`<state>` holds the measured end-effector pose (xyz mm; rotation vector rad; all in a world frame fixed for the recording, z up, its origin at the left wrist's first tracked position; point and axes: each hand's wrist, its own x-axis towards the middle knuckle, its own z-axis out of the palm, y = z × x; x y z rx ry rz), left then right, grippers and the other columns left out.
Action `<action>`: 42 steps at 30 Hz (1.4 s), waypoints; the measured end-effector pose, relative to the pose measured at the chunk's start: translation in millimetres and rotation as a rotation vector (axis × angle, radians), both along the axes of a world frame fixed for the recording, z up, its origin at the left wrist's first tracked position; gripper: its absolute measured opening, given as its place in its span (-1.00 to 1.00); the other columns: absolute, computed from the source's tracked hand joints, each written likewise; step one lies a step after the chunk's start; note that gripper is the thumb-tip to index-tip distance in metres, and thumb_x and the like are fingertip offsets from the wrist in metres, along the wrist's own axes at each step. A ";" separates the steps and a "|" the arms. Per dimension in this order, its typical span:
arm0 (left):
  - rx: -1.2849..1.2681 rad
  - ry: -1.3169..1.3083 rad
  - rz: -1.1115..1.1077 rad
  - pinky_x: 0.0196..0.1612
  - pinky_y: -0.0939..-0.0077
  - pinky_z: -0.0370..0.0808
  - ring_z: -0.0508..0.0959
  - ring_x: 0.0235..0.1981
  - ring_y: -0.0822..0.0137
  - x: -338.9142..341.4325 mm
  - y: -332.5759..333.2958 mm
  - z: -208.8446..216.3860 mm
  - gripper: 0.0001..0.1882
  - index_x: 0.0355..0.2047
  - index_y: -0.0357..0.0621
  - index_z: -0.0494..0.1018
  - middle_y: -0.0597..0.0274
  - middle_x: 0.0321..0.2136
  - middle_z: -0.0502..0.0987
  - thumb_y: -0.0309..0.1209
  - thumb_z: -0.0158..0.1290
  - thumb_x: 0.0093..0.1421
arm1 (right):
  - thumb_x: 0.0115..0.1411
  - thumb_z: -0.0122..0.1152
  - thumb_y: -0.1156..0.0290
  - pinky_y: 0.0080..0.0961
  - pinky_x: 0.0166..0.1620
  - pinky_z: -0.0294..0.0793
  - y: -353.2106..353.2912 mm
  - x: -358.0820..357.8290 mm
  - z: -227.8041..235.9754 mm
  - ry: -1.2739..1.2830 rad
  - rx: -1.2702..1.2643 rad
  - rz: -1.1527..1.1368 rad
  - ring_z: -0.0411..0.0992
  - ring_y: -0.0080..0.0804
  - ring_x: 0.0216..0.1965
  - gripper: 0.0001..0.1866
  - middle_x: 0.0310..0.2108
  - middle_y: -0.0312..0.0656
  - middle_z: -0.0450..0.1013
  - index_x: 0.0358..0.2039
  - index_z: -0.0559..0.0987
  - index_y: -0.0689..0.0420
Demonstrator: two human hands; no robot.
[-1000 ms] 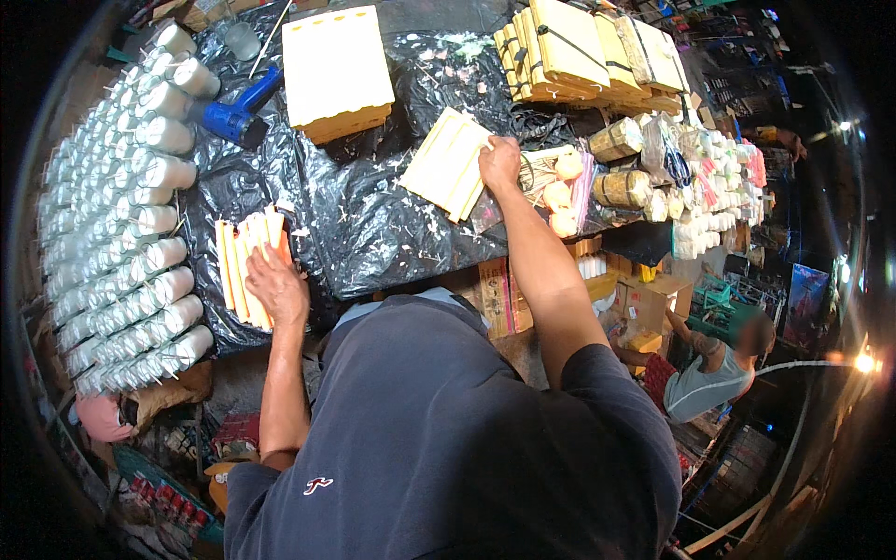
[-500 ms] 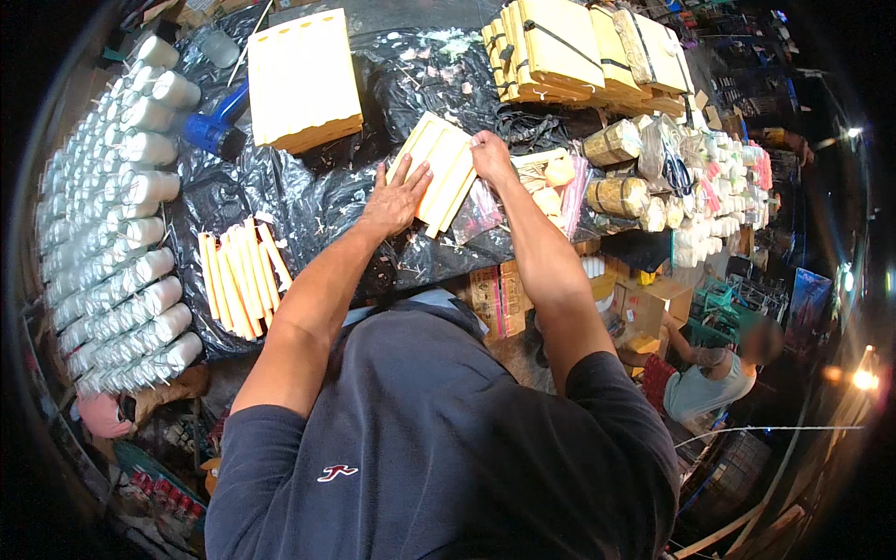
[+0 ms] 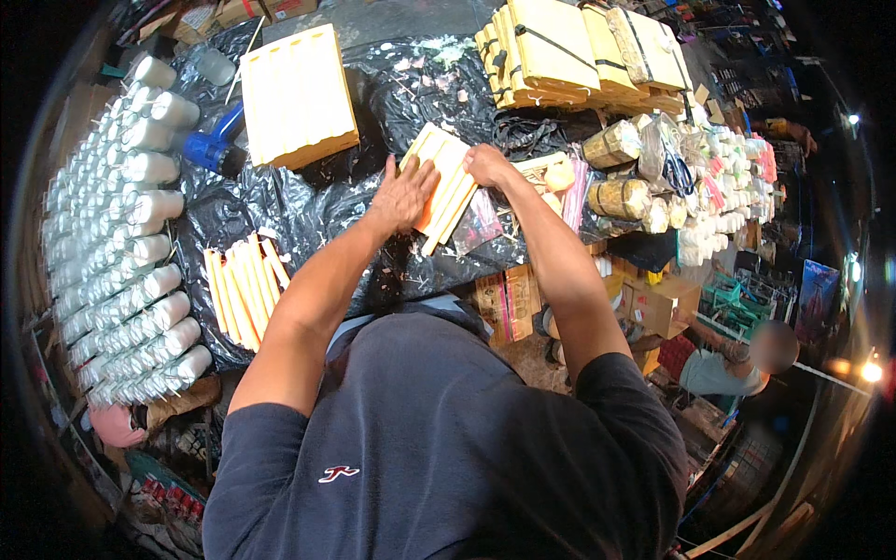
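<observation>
A small pale-yellow ridged slab [image 3: 443, 182], which looks like wax, lies tilted on the black plastic sheet in front of me. My left hand [image 3: 403, 198] rests on its left side with the fingers spread. At the slab's upper right edge, the fingers of my right hand [image 3: 487, 166] are bent together and pinch it; the exact grip is partly hidden. Beside my left forearm lies a group of yellow-orange taper candles [image 3: 245, 289]. Beyond my left hand stands a thick stack of larger ridged yellow slabs [image 3: 299, 98].
Rows of white cylinders [image 3: 154, 205] fill the left side. A blue tool [image 3: 213, 149] lies near them. Yellow bundles with black straps [image 3: 551, 56] sit at the back right, above wrapped rolls [image 3: 619, 198] and scissors [image 3: 679, 173]. A person [image 3: 719, 369] is at the lower right.
My left hand has shifted slightly right, farther over the slab, with its fingers more raised. My right hand stays at the slab's edge. The whole view has tilted a little.
</observation>
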<state>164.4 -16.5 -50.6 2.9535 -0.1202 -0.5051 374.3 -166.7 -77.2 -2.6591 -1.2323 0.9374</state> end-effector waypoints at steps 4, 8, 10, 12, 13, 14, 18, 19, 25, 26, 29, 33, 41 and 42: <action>-0.096 -0.060 0.007 0.41 -0.67 -0.05 -0.17 0.60 -0.09 10.7 6.8 -17.6 -0.32 0.54 0.01 0.07 0.26 0.60 -0.09 -0.29 -0.11 0.43 | 0.39 0.03 0.34 -0.03 -0.08 0.54 -8.2 -18.9 -0.8 -0.002 0.219 -0.161 0.60 0.19 -0.15 -0.72 -0.26 0.22 0.61 -0.26 0.66 0.24; -0.088 0.017 0.016 0.42 -0.68 -0.07 -0.23 0.60 -0.09 14.3 7.4 -5.3 -0.27 0.56 -0.01 -0.01 0.29 0.61 -0.17 -0.32 -0.11 0.41 | 0.38 0.03 0.41 -0.08 -0.15 0.52 -8.4 -26.4 23.4 0.139 0.299 -0.271 0.59 0.12 -0.29 -0.76 -0.39 0.14 0.59 -0.30 0.63 0.22; -0.043 0.041 0.003 0.42 -0.68 -0.07 -0.26 0.61 -0.09 12.0 5.6 -9.1 -0.24 0.56 -0.03 -0.02 0.31 0.61 -0.20 -0.33 -0.09 0.39 | 0.37 0.04 0.45 -0.08 -0.19 0.51 -7.3 -34.3 40.2 0.216 0.342 -0.278 0.58 0.10 -0.34 -0.80 -0.45 0.10 0.57 -0.32 0.62 0.21; -0.063 0.077 -0.012 0.43 -0.66 -0.10 -0.27 0.61 -0.09 16.0 6.3 -4.5 -0.24 0.56 -0.04 -0.01 0.29 0.62 -0.22 -0.31 -0.08 0.39 | 0.39 0.05 0.45 -0.11 -0.16 0.49 -6.8 -39.7 52.7 0.203 0.407 -0.278 0.55 0.05 -0.29 -0.82 -0.40 0.07 0.55 -0.31 0.60 0.19; -0.073 0.096 -0.018 0.44 -0.66 -0.12 -0.28 0.61 -0.10 17.8 6.1 -2.1 -0.24 0.56 -0.04 0.00 0.29 0.62 -0.22 -0.30 -0.08 0.39 | 0.40 0.05 0.44 -0.12 -0.14 0.49 -12.8 -48.4 59.6 0.149 0.443 -0.257 0.55 0.04 -0.27 -0.81 -0.36 0.07 0.55 -0.31 0.60 0.19; -0.081 0.112 -0.015 0.44 -0.65 -0.14 -0.29 0.61 -0.10 18.5 9.1 0.4 -0.24 0.56 -0.05 0.01 0.28 0.62 -0.23 -0.29 -0.07 0.39 | 0.41 0.06 0.42 -0.13 -0.12 0.49 -15.5 -58.2 72.4 0.095 0.480 -0.226 0.55 0.03 -0.24 -0.81 -0.33 0.07 0.56 -0.30 0.60 0.19; -1.134 -0.159 0.257 0.54 -0.01 0.07 0.14 0.52 -0.15 -6.0 26.4 -20.4 -0.30 0.47 -0.13 0.20 -0.11 0.40 0.33 -0.14 0.03 0.42 | 0.46 0.05 0.39 -0.37 -0.17 0.47 -14.7 -92.1 158.7 0.390 0.335 -0.315 0.48 -0.36 -0.31 -0.80 -0.35 -0.11 0.52 -0.27 0.58 0.20; -1.267 -0.123 0.334 0.47 0.09 0.20 0.28 0.43 -0.18 -20.2 11.5 -3.0 -0.23 0.45 -0.16 0.21 -0.20 0.30 0.42 -0.11 0.14 0.34 | 0.46 0.06 0.39 -0.42 -0.17 0.46 -21.2 -102.2 168.8 0.444 0.398 -0.322 0.46 -0.43 -0.30 -0.80 -0.35 -0.17 0.51 -0.26 0.57 0.20; -1.201 -0.232 0.649 -0.03 0.11 0.61 0.70 -0.12 -0.11 -74.7 -49.3 57.7 -0.24 0.22 -0.19 0.28 -0.14 -0.18 0.64 -0.30 0.36 0.06 | 0.47 0.07 0.40 -0.59 -0.10 0.39 -3.9 -122.7 193.7 0.691 0.593 -0.345 0.36 -0.62 -0.22 -0.85 -0.29 -0.43 0.45 -0.22 0.56 0.15; -1.152 -0.314 0.661 -0.09 0.05 0.59 0.68 -0.19 -0.21 -85.8 -50.5 51.7 -0.38 0.10 -0.22 0.30 -0.20 -0.28 0.61 -0.34 0.30 0.08 | 0.47 0.09 0.36 -0.59 -0.10 0.39 2.1 -124.8 209.0 0.618 0.614 -0.356 0.36 -0.62 -0.24 -0.84 -0.32 -0.43 0.45 -0.22 0.56 0.14; -0.979 -0.246 0.675 -0.21 -0.07 0.54 0.63 -0.31 -0.35 -123.1 -29.3 64.0 -0.49 0.00 -0.25 0.29 -0.32 -0.39 0.56 -0.36 0.22 0.10 | 0.45 0.17 0.31 -0.57 -0.19 0.41 12.6 -129.7 201.3 0.486 0.521 -0.307 0.36 -0.62 -0.33 -0.80 -0.38 -0.42 0.45 -0.13 0.59 0.20; -0.651 -0.249 1.053 -0.23 -0.12 0.59 0.66 -0.30 -0.31 -221.0 27.3 82.1 -0.63 -0.04 -0.26 0.37 -0.33 -0.37 0.61 -0.47 0.13 0.14 | 0.40 0.29 0.28 -0.59 -0.26 0.42 18.9 -162.6 142.3 0.538 0.513 -0.393 0.38 -0.63 -0.38 -0.70 -0.43 -0.38 0.48 -0.02 0.63 0.25; -0.071 -0.424 1.490 -0.06 -0.10 0.56 0.66 -0.19 -0.32 -421.2 136.3 36.5 -0.60 -0.05 -0.33 0.45 -0.33 -0.27 0.65 -0.39 0.14 0.13 | 0.34 0.37 0.19 -0.38 -0.16 0.60 64.4 -303.6 41.6 0.892 0.146 -0.174 0.60 -0.39 -0.21 -0.64 -0.25 -0.15 0.66 -0.03 0.66 0.20; -0.141 -0.471 1.470 -0.07 -0.09 0.56 0.67 -0.20 -0.31 -437.8 147.0 25.2 -0.62 -0.07 -0.33 0.46 -0.31 -0.27 0.65 -0.39 0.13 0.12 | 0.34 0.37 0.21 -0.39 -0.20 0.62 81.4 -319.6 20.0 1.004 0.084 -0.198 0.59 -0.39 -0.22 -0.62 -0.25 -0.15 0.65 0.01 0.64 0.23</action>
